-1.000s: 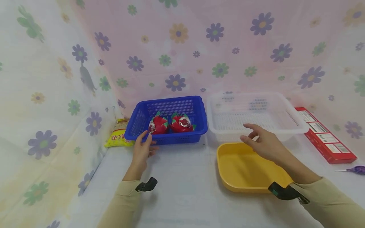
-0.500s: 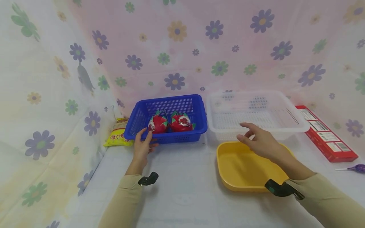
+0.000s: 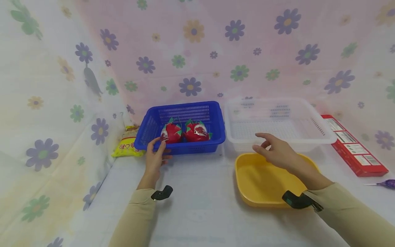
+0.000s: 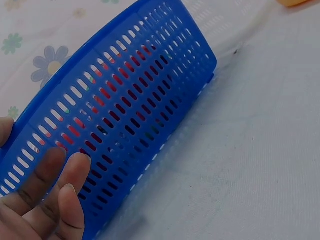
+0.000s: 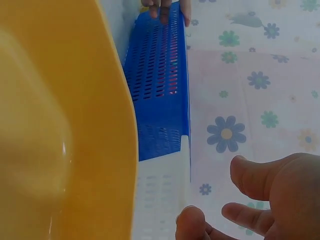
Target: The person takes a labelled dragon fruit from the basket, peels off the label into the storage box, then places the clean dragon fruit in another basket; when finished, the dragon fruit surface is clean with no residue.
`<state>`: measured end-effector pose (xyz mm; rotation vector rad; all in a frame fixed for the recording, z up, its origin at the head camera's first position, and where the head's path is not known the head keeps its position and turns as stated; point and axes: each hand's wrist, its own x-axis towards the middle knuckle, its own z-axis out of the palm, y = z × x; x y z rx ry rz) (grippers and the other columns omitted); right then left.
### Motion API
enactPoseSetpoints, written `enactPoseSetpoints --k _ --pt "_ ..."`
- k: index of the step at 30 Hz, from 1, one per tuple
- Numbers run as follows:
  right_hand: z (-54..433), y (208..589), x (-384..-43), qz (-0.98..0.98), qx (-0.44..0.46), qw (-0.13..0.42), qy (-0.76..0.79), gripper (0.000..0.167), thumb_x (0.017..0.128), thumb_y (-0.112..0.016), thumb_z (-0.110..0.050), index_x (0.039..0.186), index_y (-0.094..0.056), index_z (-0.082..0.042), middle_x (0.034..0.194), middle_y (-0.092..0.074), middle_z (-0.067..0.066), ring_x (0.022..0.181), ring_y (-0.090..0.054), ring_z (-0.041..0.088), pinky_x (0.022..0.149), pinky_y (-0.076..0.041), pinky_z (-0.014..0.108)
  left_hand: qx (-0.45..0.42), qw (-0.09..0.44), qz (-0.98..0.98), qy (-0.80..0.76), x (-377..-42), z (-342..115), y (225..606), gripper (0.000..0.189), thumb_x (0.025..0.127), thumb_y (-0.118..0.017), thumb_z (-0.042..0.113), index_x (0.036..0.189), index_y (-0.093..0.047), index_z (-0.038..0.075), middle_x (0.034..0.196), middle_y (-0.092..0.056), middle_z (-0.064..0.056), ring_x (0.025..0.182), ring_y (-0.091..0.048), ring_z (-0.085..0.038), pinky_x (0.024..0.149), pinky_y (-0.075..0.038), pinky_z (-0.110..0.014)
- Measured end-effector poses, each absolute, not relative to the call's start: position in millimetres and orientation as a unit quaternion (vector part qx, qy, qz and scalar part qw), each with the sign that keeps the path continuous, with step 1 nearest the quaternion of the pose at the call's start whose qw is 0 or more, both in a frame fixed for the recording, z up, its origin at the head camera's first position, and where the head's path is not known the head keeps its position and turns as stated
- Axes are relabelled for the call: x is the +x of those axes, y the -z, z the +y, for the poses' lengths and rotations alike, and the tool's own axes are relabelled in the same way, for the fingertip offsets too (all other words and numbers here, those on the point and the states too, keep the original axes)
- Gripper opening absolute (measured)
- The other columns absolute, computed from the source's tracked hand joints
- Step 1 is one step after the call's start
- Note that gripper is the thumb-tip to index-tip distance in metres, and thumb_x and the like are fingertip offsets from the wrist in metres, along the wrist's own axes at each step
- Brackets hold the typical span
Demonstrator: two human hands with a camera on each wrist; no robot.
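Near the front left corner of the blue basket [image 3: 191, 149], my left hand [image 3: 152, 163] has its index finger and thumb right at the rim. In the left wrist view, the other fingers [image 4: 75, 170] hang loosely outside the slotted wall. Two red, round packages [image 3: 171, 133] with green leaf-like points and printed labels sit side by side in that basket. My right hand [image 3: 276, 152] is over the back part of the yellow tray [image 3: 247, 199], fingers loosely bent, nothing between them. Its fingertips point left, in front of the white basket [image 3: 279, 141].
Left of the blue basket leans a yellow printed bag [image 3: 126, 145]. A long red box [image 3: 355, 147] lies right of the white basket, with a purple-wrapped lollipop [image 3: 387, 184] near its front end. Flowered cloth [image 3: 210, 44] rises behind and at the sides.
My right hand has drifted slightly left over the yellow tray. My left hand stays by the blue basket's rim, and the baskets and packages keep their places.
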<state>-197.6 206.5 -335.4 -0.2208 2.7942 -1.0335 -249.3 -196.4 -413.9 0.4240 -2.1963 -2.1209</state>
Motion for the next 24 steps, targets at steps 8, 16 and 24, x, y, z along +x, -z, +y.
enactPoseSetpoints --k 8,16,24 --pt "189 327 -214 0.931 -0.083 0.101 0.339 0.074 0.097 -0.054 -0.053 0.153 -0.032 -0.010 0.123 -0.060 0.023 0.084 -0.068 0.024 0.074 -0.056 0.031 0.135 0.038 -0.711 0.689 -251 -194 414 0.046 0.099 -0.053 0.047 0.141 -0.039 0.034 0.093 -0.072 0.003 0.068 -0.071 -0.011 0.063 -0.052 -0.025" --pt "167 319 -235 0.928 -0.096 0.111 0.343 0.065 0.099 -0.053 -0.046 0.151 -0.035 -0.011 0.118 -0.063 0.019 0.080 -0.063 0.021 0.072 -0.052 0.029 0.135 0.042 -0.716 0.683 -251 -195 416 0.047 0.098 -0.054 0.049 0.140 -0.041 0.033 0.089 -0.072 0.005 0.062 -0.068 -0.011 0.057 -0.044 -0.023" --pt "151 321 -254 0.924 -0.083 0.130 0.350 0.060 0.100 -0.052 -0.042 0.150 -0.037 -0.012 0.116 -0.063 0.018 0.078 -0.061 0.019 0.082 -0.054 0.036 0.137 0.039 -0.721 0.678 -247 -196 412 0.048 0.097 -0.055 0.049 0.140 -0.042 0.032 0.083 -0.072 0.008 0.054 -0.061 -0.013 0.049 -0.032 -0.023"
